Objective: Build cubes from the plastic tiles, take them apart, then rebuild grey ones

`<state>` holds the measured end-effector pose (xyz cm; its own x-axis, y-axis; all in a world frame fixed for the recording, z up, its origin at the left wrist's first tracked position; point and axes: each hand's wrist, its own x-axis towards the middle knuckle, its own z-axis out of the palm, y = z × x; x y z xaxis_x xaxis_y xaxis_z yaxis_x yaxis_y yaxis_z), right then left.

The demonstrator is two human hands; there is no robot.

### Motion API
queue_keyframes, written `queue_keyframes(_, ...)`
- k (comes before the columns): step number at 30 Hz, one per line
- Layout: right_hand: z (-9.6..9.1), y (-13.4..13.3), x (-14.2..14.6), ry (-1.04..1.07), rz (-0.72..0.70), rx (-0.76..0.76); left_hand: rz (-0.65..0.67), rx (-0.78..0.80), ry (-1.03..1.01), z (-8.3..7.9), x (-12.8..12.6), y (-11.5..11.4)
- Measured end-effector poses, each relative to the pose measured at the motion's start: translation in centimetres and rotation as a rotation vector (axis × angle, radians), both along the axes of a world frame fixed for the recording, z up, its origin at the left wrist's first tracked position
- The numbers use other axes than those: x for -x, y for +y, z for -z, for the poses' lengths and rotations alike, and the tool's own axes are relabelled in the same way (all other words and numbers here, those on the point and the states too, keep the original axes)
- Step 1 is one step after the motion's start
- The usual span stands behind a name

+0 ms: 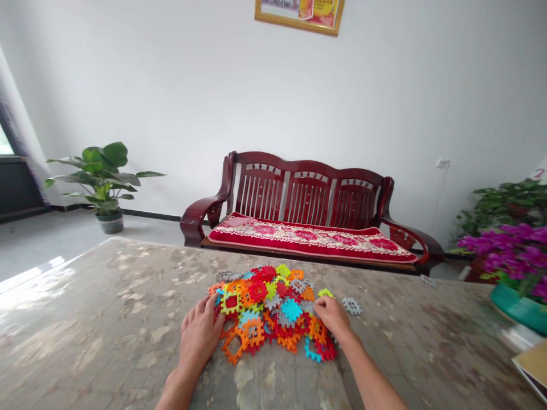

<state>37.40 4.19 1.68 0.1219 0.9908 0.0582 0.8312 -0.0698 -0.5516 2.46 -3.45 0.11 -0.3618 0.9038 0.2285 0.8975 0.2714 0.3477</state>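
Observation:
A heap of flat interlocking plastic tiles [273,304] in red, orange, green, blue and grey lies on a marbled table [106,319]. My left hand [200,335] rests at the heap's left edge, fingers stretched out flat against the tiles. On the heap's right side my right hand [332,318] has its fingers curled down onto the tiles; whether it grips one is hidden. A single grey tile [352,306] lies apart just right of that hand.
A dark red wooden bench [299,216] with a red cushion stands behind the table. A potted green plant [105,182] is at the back left. Purple flowers in a teal pot [517,267] sit at the table's right edge, with books [532,361] near them.

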Motion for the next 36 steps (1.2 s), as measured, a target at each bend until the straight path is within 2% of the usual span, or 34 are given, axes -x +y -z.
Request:
queue_keyframes(5,0.9,0.6,-1.3,0.134,0.012,-0.101,-0.008,0.005,-0.002,-0.1,-0.1,-0.1)
queue_keyframes(9,0.7,0.5,-3.2,0.252,0.042,-0.202,0.002,0.005,-0.006,-0.3,-0.1,-0.1)
queue_keyframes(13,0.3,-0.6,-6.3,0.337,0.085,-0.252,-0.003,-0.017,-0.026,-0.5,-0.3,-0.2)
queue_keyframes(16,0.9,-2.1,-8.9,0.380,0.124,-0.267,-0.004,-0.016,-0.025,-0.4,-0.3,-0.2)
queue_keyframes(20,2.3,-3.9,-11.7,0.306,0.161,-0.240,0.005,-0.020,-0.019,0.0,-0.1,-0.1)
queue_keyframes(23,2.9,-4.5,-12.4,0.267,0.149,-0.226,0.008,-0.014,-0.008,0.0,0.0,-0.1)
queue_keyframes(26,2.9,-4.5,-12.0,0.162,0.108,-0.251,0.003,0.004,0.015,-0.3,-0.1,-0.1)
queue_keyframes(32,2.1,-5.1,-10.4,-0.193,0.088,-0.232,0.002,0.005,0.023,-0.6,-0.2,-0.2)
queue_keyframes(36,1.7,-5.7,-10.0,-0.252,0.106,-0.218,0.008,0.016,0.014,-0.7,-0.2,-0.3)
